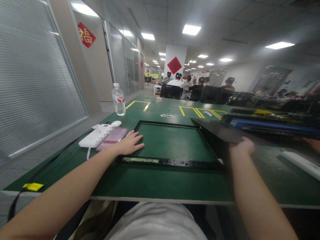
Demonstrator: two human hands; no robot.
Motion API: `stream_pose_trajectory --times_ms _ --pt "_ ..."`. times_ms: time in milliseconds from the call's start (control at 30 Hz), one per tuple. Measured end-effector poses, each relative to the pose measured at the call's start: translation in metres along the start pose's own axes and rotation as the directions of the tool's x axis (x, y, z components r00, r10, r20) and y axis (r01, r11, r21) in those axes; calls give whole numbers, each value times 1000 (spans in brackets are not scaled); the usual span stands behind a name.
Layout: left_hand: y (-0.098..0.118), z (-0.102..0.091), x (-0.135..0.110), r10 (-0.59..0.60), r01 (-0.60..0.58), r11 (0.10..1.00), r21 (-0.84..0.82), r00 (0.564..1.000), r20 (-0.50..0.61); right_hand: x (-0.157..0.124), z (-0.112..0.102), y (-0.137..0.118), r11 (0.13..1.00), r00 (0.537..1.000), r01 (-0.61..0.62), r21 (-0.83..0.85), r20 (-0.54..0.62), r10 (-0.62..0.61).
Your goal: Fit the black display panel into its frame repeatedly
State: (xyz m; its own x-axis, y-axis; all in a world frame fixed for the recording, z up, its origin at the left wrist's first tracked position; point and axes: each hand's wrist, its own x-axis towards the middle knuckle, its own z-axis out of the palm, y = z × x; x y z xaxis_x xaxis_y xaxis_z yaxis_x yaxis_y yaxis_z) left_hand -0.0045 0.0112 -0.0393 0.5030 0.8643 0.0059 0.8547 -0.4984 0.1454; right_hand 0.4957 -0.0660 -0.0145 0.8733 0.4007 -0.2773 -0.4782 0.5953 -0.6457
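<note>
A thin black rectangular frame [190,162], like a monitor bezel, lies flat on the green table, with a green circuit strip [141,160] along its near left edge. My left hand [130,143] rests over the frame's left side, its fingers spread. My right hand [242,146] grips the near edge of a thin dark flat panel [215,130], with the fingers hidden beneath. This panel is tilted at the right of the frame, and its far left corner overlaps the frame's far right corner. Motion blurs the panel's right part.
At the left lie a phone [112,138] and a white device [93,136] with a cable. A water bottle [118,100] stands behind them. Dark and blue parts [250,123] are piled at the right, near a white bar [302,163]. Another person's hand [312,144] shows at the right edge.
</note>
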Motion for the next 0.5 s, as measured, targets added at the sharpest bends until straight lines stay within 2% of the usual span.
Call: stream_pose_trajectory --times_ms 100,333,500 --pt "-2 2 1 12 -12 1000 -1 1000 -13 -2 3 4 998 988 53 24 -148 -49" --pt "-3 2 1 27 -27 1000 3 1000 6 17 -4 19 995 993 67 -73 -95 -74" --pt "-1 0 0 22 -22 1000 20 1000 17 27 -9 26 989 990 68 -129 -112 -83"
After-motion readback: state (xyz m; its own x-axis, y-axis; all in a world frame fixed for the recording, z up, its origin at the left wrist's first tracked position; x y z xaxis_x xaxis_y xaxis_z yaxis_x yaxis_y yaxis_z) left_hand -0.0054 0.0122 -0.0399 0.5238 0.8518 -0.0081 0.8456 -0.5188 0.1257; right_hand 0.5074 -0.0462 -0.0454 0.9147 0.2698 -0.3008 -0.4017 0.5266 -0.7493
